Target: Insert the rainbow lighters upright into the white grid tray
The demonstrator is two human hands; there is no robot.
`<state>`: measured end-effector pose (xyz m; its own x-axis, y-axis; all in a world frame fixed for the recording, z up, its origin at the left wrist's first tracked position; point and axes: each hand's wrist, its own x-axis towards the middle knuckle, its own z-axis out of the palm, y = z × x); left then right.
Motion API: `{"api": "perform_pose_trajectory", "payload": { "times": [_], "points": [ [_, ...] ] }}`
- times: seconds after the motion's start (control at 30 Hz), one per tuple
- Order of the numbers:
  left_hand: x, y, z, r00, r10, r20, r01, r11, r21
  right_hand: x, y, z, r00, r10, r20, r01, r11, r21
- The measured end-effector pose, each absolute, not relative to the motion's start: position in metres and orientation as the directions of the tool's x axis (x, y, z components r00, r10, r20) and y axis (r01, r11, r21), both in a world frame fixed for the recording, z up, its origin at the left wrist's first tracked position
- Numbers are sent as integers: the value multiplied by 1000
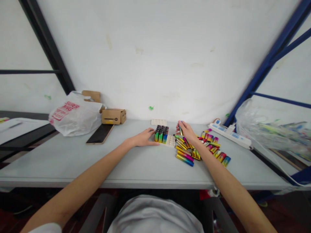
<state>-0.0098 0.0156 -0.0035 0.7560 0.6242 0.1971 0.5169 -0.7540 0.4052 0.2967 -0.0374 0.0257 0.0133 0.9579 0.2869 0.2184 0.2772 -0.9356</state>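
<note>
A block of shiny, rainbow-coloured lighters (161, 135) with black tops stands upright in rows on a white tray (171, 141). The tray's right end shows bare cells. At the block's left side is my left hand (145, 137), its thumb and fingers apart around the corner, seemingly touching the tray edge. To the right of the tray, my right hand (186, 130) pinches a single lighter (180, 130), held tilted above the table. Below the right hand and forearm lies a loose pile of shiny multicoloured lighters (185, 159), partly hidden by the arm.
A second white tray (158, 122) lies by the wall. To the left are a phone (100, 134), a cardboard box (113, 116) and a white plastic bag (75, 113). A power strip (230, 134) and a clear bag (279, 129) are at the right. The table's front edge (155, 183) runs before me.
</note>
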Motion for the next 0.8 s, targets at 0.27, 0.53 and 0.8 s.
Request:
{"api": "perform_pose_trajectory", "payload": {
  "times": [0.27,0.53,0.8],
  "points": [
    [-9,14,-1,758,625,185,519,-751,408,283,-46,24,-14,961,276,455,252,-854],
    [-9,12,0,749,636,186,531,-744,406,278,-45,24,79,925,372,719,206,-664],
    [-9,13,-1,755,625,196,513,-750,417,284,-44,20,28,909,415,747,257,-613]
  ]
}}
